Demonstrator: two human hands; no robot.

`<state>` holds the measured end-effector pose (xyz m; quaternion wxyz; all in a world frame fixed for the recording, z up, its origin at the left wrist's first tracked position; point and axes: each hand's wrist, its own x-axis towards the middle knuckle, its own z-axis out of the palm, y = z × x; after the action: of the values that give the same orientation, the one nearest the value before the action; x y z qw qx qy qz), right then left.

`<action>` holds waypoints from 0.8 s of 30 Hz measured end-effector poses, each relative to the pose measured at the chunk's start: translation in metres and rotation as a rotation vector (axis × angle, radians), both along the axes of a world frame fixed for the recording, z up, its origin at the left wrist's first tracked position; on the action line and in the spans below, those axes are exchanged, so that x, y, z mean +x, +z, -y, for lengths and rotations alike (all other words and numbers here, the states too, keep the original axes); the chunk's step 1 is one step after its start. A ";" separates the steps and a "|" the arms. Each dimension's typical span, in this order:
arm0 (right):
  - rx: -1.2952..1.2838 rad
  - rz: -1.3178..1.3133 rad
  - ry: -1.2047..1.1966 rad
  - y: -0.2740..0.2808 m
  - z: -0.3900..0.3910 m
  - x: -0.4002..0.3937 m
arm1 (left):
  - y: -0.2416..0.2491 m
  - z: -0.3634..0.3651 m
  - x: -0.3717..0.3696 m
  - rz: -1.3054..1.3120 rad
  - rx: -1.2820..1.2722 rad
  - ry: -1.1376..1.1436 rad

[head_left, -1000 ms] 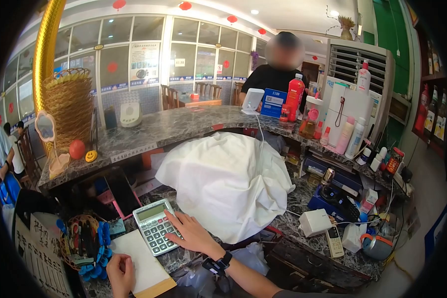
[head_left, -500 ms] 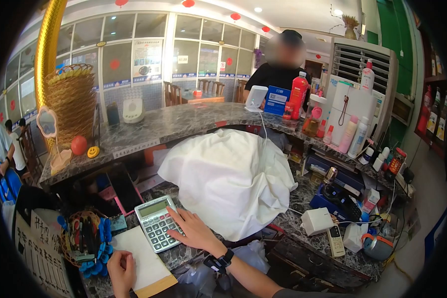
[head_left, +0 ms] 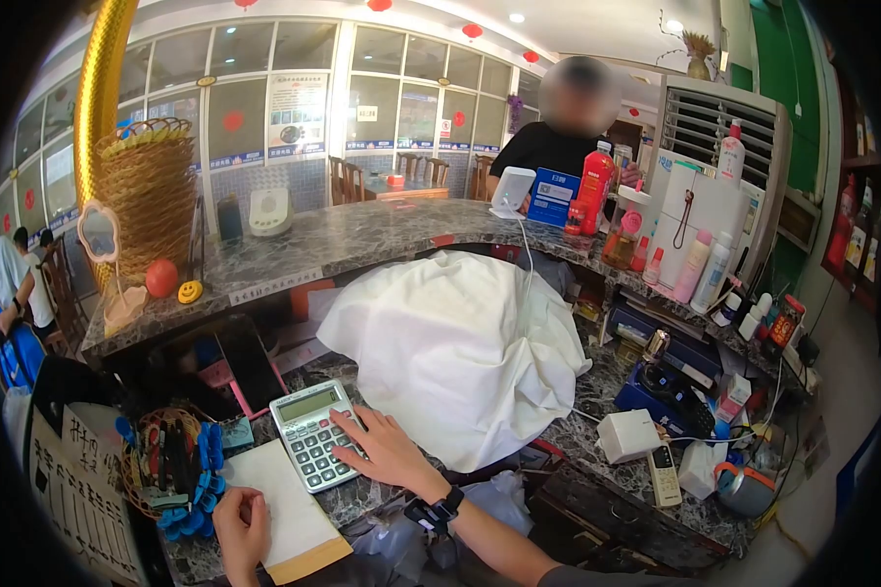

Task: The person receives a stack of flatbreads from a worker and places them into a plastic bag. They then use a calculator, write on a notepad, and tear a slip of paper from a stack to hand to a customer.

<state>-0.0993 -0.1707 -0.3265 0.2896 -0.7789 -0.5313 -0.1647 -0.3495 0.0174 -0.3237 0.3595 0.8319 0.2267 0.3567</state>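
Nothing much has moved since a second ago: only the view has slid a little to the right. The right hand (head_left: 387, 450) still rests on the calculator (head_left: 313, 433), fingers spread flat over the keys, pinching nothing. The calculator lies on the dark stone desk (head_left: 597, 391), just beside a white notepad (head_left: 282, 509). The left hand (head_left: 242, 533) lies on the pad's near edge, fingers curled, holding nothing. A big white cloth (head_left: 455, 352) sits heaped right behind the calculator.

Glossy veined marble counter (head_left: 362, 240); matt grey plastic calculator (head_left: 313, 447); crumpled white cloth (head_left: 455, 357); matt paper pad (head_left: 282, 509).
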 end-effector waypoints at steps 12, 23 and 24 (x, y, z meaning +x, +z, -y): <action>0.016 0.005 -0.001 0.003 0.000 -0.002 | 0.001 0.000 -0.001 -0.006 0.002 0.003; 0.033 -0.004 -0.008 0.005 0.000 -0.004 | -0.002 0.001 0.001 0.015 -0.008 0.012; 0.033 -0.003 -0.009 0.005 0.001 -0.004 | -0.001 0.001 0.000 0.009 0.011 0.012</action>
<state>-0.1035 -0.1712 -0.3214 0.3023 -0.7766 -0.5248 -0.1735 -0.3492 0.0165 -0.3244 0.3539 0.8308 0.2282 0.3641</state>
